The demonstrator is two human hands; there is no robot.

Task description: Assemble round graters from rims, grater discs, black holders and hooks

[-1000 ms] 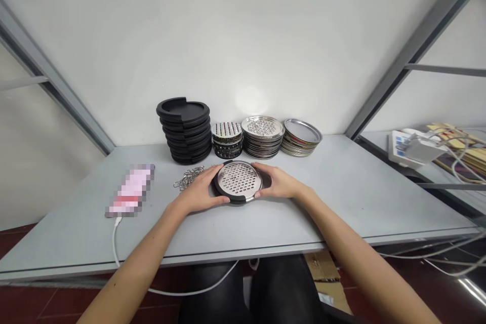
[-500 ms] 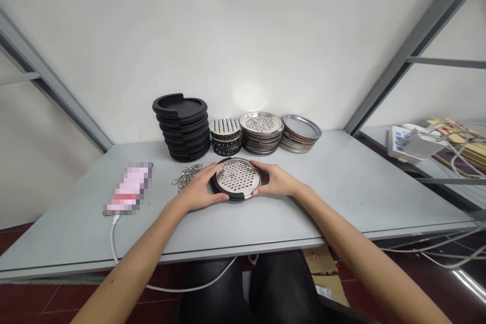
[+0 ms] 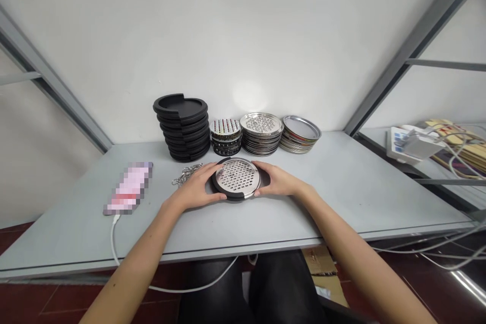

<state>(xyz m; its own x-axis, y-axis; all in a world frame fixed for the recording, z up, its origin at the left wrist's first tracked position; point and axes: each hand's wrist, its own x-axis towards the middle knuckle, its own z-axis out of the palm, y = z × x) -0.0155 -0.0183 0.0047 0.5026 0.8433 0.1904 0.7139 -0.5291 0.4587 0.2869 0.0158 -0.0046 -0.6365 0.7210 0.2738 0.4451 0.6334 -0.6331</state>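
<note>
A round metal grater plate (image 3: 237, 177) with slotted holes sits in a black ring-shaped holder (image 3: 236, 196) on the table. My left hand (image 3: 198, 186) grips the black rim from the left, thumb at the front and fingers behind. From the right, my right hand (image 3: 276, 180) curls its thumb and fingers against the metal edge, where the black rim has a gap. Beside my left hand lies a small heap of metal rings or clips (image 3: 187, 174), partly covered by the hand.
Along the wall stand a stack of black holders (image 3: 184, 134), small discs with coloured dots (image 3: 226, 136), perforated metal plates (image 3: 261, 134) and shallow metal lids (image 3: 299, 134). A phone (image 3: 129, 188) with a white cable (image 3: 113, 243) lies left. A power strip (image 3: 406, 143) sits right.
Both hands stay around the grater plate and its holder, with barely any shift. The stacks have not moved.
</note>
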